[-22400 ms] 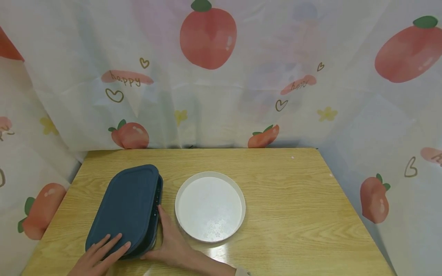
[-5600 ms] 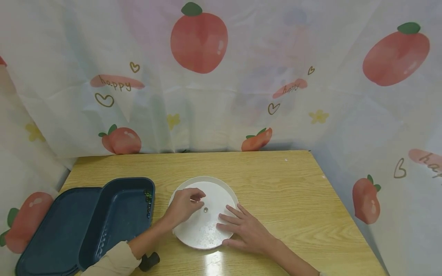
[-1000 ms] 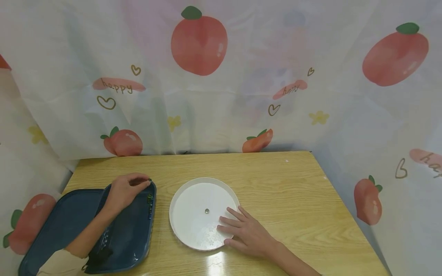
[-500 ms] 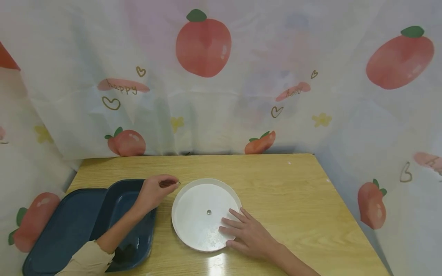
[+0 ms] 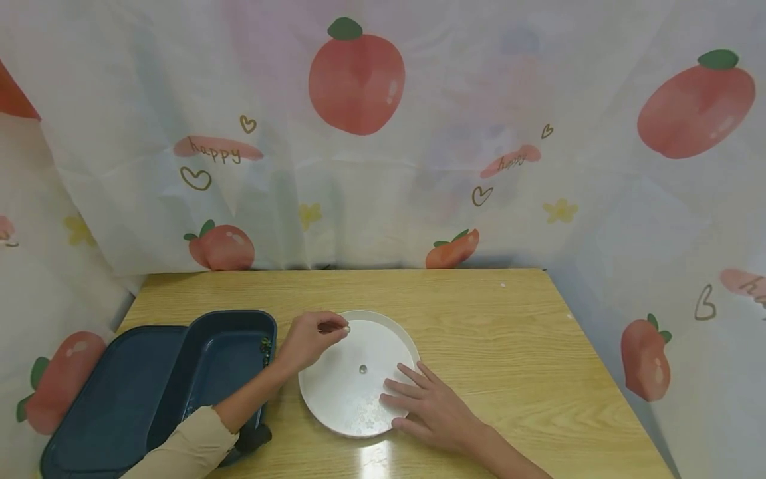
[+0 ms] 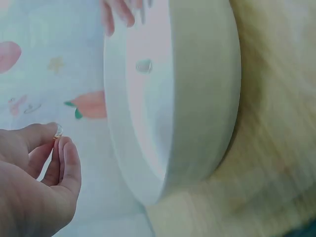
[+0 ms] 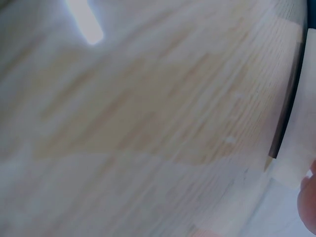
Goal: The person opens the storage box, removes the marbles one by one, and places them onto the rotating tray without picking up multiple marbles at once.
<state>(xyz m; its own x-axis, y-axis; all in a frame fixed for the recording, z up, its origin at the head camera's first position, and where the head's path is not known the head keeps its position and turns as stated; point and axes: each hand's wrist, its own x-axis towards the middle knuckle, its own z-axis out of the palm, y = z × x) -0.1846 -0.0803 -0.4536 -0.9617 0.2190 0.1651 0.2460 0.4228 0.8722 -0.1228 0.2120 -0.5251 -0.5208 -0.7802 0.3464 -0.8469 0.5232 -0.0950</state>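
My left hand (image 5: 306, 340) pinches a small clear glass marble (image 6: 59, 131) between thumb and fingertips, over the upper left part of a round white tray (image 5: 335, 406). A similar small clear marble (image 5: 363, 368) lies near the middle of the tray. My right hand (image 5: 433, 407), fingers spread and straight, rests at the tray's right rim; only a bit of it shows in the right wrist view. Left of the tray stands a deep dark-blue box (image 5: 224, 356), with small green and dark pieces (image 5: 266, 349) along its right inner side. My left forearm hides the box's near part.
A dark-blue lid (image 5: 114, 399) lies at the left, partly behind or under the box. Wood-grain table (image 5: 509, 359) extends to the right of the tray. A printed curtain (image 5: 395, 199) hangs behind the table and at both sides.
From the box, my left hand has moved right with the pinched marble and is now over the tray. The right hand and the marble on the tray have stayed put.
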